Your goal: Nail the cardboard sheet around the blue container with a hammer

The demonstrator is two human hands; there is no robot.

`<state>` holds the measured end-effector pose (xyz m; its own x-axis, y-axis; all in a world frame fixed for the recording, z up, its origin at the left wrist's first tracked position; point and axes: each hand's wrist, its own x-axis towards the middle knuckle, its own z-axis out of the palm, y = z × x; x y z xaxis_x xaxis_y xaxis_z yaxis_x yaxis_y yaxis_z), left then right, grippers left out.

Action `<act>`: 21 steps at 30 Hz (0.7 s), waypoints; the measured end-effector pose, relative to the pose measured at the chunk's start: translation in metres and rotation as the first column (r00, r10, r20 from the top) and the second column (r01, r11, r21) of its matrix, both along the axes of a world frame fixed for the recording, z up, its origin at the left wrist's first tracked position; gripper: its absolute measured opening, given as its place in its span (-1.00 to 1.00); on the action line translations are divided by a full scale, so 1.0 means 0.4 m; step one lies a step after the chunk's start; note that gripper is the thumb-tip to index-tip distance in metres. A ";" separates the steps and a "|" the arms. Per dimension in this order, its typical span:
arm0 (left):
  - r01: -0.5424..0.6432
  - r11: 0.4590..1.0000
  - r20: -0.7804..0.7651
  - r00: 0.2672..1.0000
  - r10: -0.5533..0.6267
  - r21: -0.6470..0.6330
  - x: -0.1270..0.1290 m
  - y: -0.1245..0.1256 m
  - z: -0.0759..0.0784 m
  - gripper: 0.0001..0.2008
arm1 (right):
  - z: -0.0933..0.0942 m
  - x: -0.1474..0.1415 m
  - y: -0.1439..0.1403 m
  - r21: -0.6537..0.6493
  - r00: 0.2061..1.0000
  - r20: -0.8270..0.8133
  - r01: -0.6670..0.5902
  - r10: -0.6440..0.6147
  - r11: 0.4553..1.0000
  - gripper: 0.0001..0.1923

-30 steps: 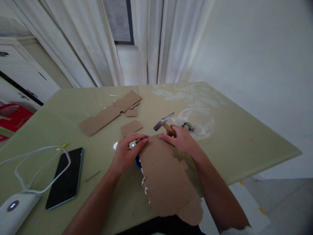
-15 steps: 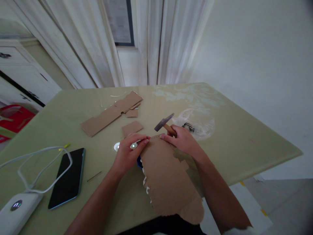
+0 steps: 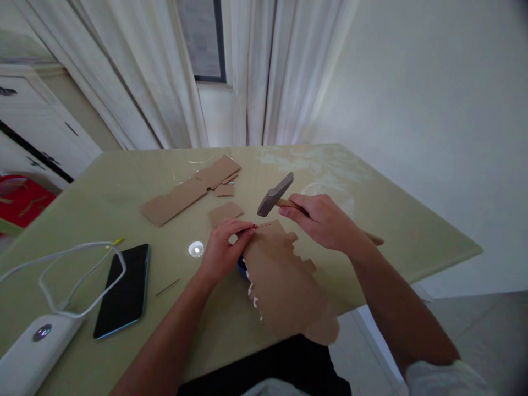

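My right hand is wrapped around the wooden handle of a hammer. Its grey metal head is raised above the far edge of a brown cardboard piece. At that piece's far left corner, the thumb and finger of my left hand pinch together; a small dark bit shows at the tips, too tiny to name. A row of small dark marks runs along the far edge. The cardboard's left side is ragged with white bits, and tabs stick out on its right. Part of a blue object peeks out under it.
Loose cardboard strips and a small cardboard square lie beyond my left hand. A shiny round disc, a thin metal rod, a phone and a white device with a cable are at left. A clear plastic bag is behind my right hand.
My right hand has lifted off the cardboard, raising the hammer and shifting it rightward along the handle. My left hand keeps its pinch at the corner. The view has shifted slightly.
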<state>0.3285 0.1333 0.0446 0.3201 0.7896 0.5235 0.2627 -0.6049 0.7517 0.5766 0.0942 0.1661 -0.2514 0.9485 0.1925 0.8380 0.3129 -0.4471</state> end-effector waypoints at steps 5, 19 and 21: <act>0.017 0.998 0.002 1.000 -0.017 0.054 -0.001 0.001 0.002 -0.89 | 0.044 -0.041 -0.004 -0.034 0.980 0.191 -0.047 0.052 0.998 -0.56; 0.017 0.998 0.004 1.000 -0.017 0.059 -0.004 0.004 -0.003 -0.88 | 0.043 -0.062 -0.007 -0.017 0.943 0.329 -0.033 0.037 0.999 -0.56; 0.018 0.998 0.003 1.000 -0.018 0.063 -0.005 0.003 -0.002 -0.88 | 0.041 -0.063 -0.007 -0.005 0.954 0.299 -0.039 0.039 0.999 -0.54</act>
